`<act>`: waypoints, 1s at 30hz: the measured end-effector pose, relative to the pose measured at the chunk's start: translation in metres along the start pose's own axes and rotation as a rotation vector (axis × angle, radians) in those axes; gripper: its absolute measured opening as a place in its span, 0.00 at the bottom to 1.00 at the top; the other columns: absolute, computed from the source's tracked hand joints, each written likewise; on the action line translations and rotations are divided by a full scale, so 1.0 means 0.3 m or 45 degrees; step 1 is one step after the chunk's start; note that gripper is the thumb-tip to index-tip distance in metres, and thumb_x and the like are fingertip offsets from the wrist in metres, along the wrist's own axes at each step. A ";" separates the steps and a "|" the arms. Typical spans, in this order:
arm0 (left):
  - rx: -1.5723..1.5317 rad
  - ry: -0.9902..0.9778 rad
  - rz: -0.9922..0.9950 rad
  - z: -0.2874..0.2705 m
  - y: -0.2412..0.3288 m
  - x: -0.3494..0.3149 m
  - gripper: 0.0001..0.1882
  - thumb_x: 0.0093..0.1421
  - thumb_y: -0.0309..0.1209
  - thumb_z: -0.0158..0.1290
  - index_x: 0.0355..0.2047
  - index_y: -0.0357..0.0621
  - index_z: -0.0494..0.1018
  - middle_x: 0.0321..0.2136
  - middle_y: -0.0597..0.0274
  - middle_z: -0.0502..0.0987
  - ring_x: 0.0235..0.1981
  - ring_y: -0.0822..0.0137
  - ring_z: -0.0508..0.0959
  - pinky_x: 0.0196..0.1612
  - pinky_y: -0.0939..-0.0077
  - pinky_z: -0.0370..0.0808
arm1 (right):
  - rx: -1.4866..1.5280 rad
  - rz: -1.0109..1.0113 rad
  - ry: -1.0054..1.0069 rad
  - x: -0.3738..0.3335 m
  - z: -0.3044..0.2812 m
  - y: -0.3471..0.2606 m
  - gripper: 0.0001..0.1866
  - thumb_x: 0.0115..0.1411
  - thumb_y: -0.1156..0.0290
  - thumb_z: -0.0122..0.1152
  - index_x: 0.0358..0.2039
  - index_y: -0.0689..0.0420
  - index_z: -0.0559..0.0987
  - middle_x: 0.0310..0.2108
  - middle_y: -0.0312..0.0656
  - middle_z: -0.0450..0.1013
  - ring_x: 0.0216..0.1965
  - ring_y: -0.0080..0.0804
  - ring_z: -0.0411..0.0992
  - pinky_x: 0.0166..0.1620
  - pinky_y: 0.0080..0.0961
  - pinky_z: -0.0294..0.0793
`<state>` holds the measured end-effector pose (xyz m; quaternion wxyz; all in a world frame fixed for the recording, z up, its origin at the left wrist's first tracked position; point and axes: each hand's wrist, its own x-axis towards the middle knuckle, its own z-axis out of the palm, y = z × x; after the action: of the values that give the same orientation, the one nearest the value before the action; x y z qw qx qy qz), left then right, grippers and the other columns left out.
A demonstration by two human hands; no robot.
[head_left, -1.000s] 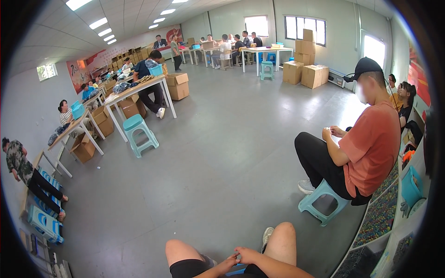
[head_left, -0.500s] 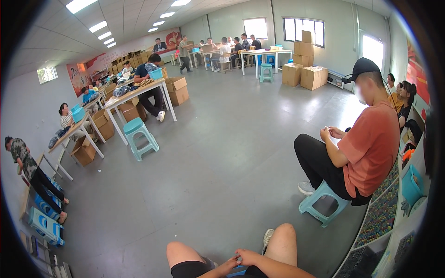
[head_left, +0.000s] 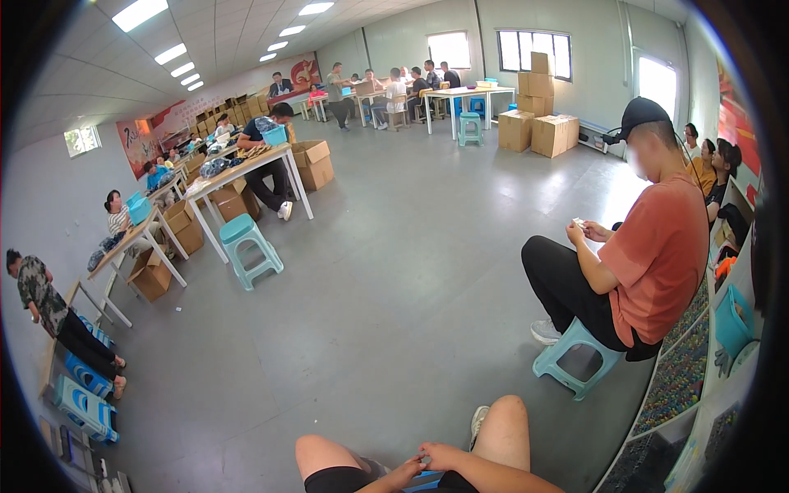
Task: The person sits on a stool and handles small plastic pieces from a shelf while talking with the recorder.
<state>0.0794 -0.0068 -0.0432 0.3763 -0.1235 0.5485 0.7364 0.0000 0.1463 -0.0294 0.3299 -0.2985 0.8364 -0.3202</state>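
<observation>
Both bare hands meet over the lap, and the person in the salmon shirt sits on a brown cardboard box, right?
No: the head view shows the person in the salmon shirt on a pale teal plastic stool. The left hand and right hand do meet.

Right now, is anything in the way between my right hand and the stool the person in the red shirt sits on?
Yes: your bent right leg rises between your right hand and that stool. Past the leg, nothing else visible stands between them.
</observation>
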 end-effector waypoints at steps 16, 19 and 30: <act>-0.114 -0.003 0.048 -0.069 -0.093 0.041 0.36 0.55 0.45 0.44 0.57 0.41 0.45 0.53 0.58 0.55 0.53 0.66 0.58 0.55 0.73 0.52 | -0.049 0.007 -0.157 -0.003 -0.017 -0.037 0.24 0.43 0.57 0.61 0.39 0.55 0.70 0.33 0.43 0.72 0.32 0.38 0.71 0.34 0.29 0.71; -0.100 0.009 -0.011 -0.056 -0.074 0.039 0.35 0.55 0.45 0.43 0.58 0.42 0.44 0.52 0.59 0.56 0.50 0.67 0.59 0.54 0.74 0.53 | -0.035 0.027 -0.158 -0.009 -0.019 -0.033 0.24 0.42 0.58 0.62 0.39 0.55 0.70 0.33 0.43 0.72 0.32 0.37 0.71 0.33 0.29 0.71; 0.280 0.135 -0.199 -0.065 -0.074 0.047 0.20 0.56 0.40 0.43 0.43 0.38 0.68 0.39 0.62 0.70 0.35 0.71 0.70 0.39 0.79 0.68 | 0.020 -0.044 -0.115 0.008 0.025 0.028 0.21 0.39 0.63 0.61 0.35 0.57 0.71 0.24 0.44 0.72 0.27 0.39 0.71 0.30 0.32 0.69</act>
<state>0.0807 -0.0158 -0.0746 0.4142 -0.1626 0.6336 0.6328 0.0017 0.1471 -0.0407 0.3640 -0.3244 0.8128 -0.3188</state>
